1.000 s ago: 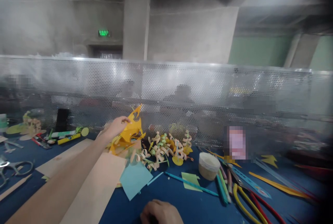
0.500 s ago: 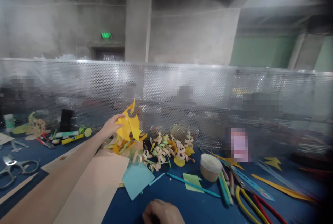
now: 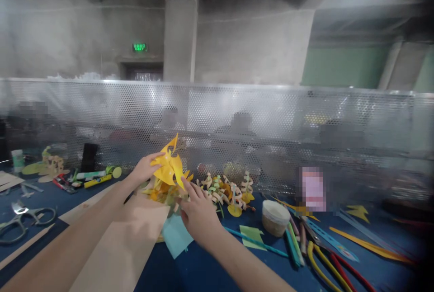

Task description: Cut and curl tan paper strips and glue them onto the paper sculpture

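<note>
A cut piece of yellow paper (image 3: 168, 168) stands raised over a heap of yellow scraps, and my left hand (image 3: 146, 168) grips its left side. From the right, my right hand (image 3: 198, 213) reaches to the paper's lower right corner, fingertips at or touching it, fingers partly spread. Below that hand lies a blue paper square (image 3: 175, 237). Curled paper pieces (image 3: 217, 192) cluster just behind and right of my right hand. A large beige sheet (image 3: 125, 237) lies beneath my left forearm.
At the right are a white tub (image 3: 275, 217), yellow-handled scissors (image 3: 322, 265), clay sticks and paper strips. Grey scissors (image 3: 27, 219), markers (image 3: 98, 180) and a glue tube sit at the left. A perforated metal screen (image 3: 271, 134) spans the back, with blurred people behind.
My right hand has moved up and forward from the near table edge to the yellow paper, and its fingers have opened out. My left hand still holds the paper, slightly lower.
</note>
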### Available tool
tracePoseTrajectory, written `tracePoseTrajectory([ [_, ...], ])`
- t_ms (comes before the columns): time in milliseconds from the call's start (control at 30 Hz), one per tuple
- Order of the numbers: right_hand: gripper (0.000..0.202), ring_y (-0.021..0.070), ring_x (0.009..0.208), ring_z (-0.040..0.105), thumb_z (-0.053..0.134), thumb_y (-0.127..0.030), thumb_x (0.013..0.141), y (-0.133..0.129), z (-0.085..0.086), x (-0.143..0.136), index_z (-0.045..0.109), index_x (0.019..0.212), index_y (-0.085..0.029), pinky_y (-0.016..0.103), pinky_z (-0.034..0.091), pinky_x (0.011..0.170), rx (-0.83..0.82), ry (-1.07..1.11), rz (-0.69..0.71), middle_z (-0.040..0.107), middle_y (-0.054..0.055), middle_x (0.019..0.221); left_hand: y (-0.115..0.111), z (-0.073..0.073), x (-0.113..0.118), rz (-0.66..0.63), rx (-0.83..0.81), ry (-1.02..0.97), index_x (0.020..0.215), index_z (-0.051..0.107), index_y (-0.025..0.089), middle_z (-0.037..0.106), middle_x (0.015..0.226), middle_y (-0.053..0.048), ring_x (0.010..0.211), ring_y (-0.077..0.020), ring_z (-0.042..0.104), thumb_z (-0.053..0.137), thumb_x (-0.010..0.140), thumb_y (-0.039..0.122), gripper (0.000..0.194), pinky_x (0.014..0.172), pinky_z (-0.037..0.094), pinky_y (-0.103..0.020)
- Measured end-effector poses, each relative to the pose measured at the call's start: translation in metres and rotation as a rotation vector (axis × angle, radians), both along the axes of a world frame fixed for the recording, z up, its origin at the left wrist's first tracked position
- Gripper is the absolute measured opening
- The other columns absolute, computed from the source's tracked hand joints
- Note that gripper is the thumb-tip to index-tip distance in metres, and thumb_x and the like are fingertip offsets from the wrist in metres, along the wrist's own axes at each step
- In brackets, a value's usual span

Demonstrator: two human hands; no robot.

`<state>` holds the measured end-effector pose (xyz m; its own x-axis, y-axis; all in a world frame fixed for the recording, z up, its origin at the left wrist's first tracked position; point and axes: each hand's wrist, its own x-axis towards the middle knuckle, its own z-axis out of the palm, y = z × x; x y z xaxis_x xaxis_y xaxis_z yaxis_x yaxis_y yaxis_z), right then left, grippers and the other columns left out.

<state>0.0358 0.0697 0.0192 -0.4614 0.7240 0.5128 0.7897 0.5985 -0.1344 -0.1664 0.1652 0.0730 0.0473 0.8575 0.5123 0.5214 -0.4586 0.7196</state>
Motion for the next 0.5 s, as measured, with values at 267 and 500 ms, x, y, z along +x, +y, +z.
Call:
tracePoseTrajectory([
  [267,0.043,0.0234,0.121,0.036,0.040,-0.019,0.085,0.048,-0.003,-0.015,0.040,0.128,-0.015,0.043,0.027,0.100,-0.049,0.020,-0.036,0.039,0.010,0.135,-0.007,0.003,-0.013,-0.071,-0.175,-0.069,0.106,0.063,0.015,0.067,0.103,-0.005,0.080,-0.0185,0.065,0.054,0.058,0.013,0.050,0.064,0.050,-0.021],
  [500,0.028,0.0229,0.103,0.051,0.051,-0.028,0.086,0.058,-0.013,-0.018,0.051,0.112,-0.017,0.045,0.042,0.085,-0.076,0.028,0.014,0.049,0.008,0.121,-0.010,0.006,-0.024,-0.028,-0.226,-0.178,0.093,0.069,0.017,0.070,0.092,-0.002,0.067,-0.0159,0.063,0.056,0.051,0.008,0.045,0.055,0.047,-0.018],
])
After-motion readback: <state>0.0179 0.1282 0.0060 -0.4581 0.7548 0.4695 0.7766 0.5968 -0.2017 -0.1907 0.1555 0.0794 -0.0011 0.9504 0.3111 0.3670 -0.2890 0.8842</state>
